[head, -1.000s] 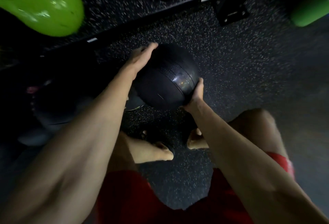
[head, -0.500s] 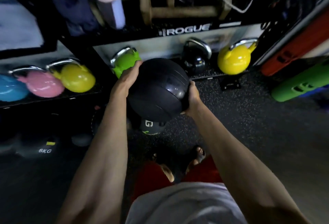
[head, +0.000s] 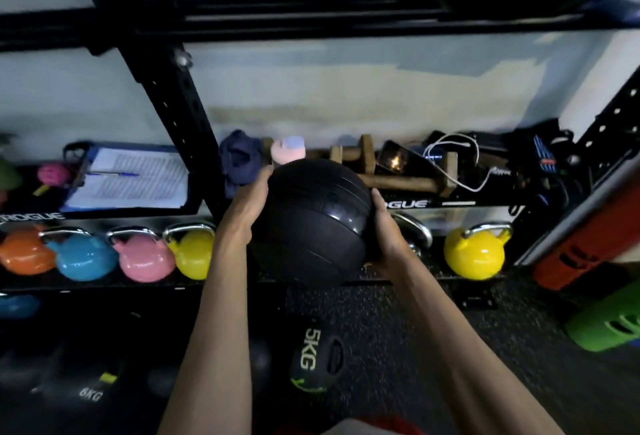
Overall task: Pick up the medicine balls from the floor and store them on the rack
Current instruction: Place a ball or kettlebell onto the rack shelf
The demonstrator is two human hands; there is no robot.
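While we hold the black ball (head: 311, 223) mid-frame, left grip (head: 247, 206) and right grip (head: 388, 237) both clasping its sides | rack rail (head: 311, 21) lies above it, upper frame | next, we judge: straight lift.

Dim indoor light, motion blur throughout, wide-angle bending at edges, floor (head: 398, 348) deep in shadow

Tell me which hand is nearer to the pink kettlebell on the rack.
Left. The left hand grips the left side of the black medicine ball, up and right of the pink kettlebell; the right hand holds the ball's far side.
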